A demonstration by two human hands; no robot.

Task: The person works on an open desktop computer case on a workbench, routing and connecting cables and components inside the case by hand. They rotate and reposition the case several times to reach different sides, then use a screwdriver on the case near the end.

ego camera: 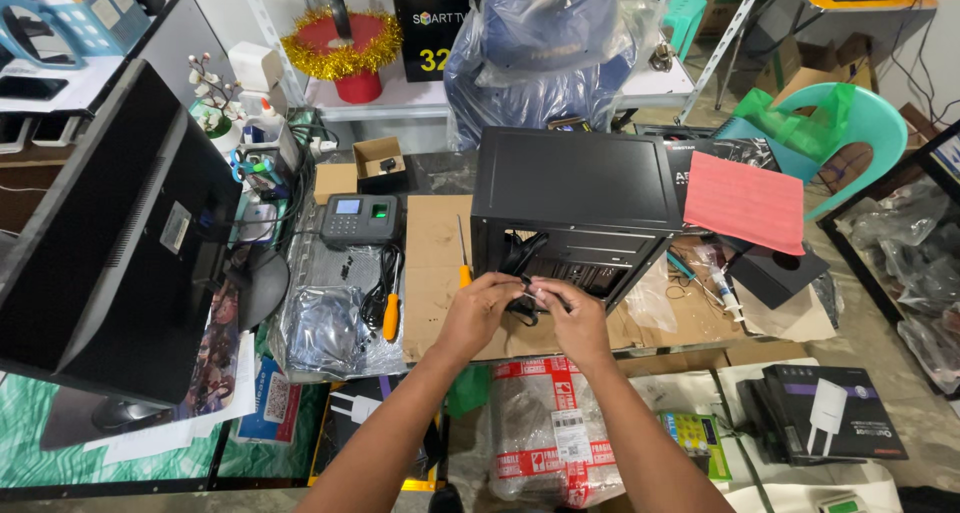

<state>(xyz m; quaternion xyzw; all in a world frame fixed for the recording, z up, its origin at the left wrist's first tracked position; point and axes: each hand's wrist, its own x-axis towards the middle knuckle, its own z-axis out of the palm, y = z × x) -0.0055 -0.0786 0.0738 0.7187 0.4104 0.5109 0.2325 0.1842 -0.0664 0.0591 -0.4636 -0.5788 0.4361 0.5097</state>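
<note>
Both forearms reach in from below, the left hand (pixel 478 311) and right hand (pixel 570 318) meeting just before the open computer case (pixel 575 213). Their fingers (pixel 545 293) pinch a small pale piece and black cables (pixel 520 308) (details too small to tell). Judging by this, cable work is under way; steady, fine grip matters next.

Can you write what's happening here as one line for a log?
left hand: pinching black cable | right hand: pinching same cable | cable leads into: open black computer case | nearby: orange-handled screwdriver

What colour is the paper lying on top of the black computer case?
Pink; the head view shows it.
</note>
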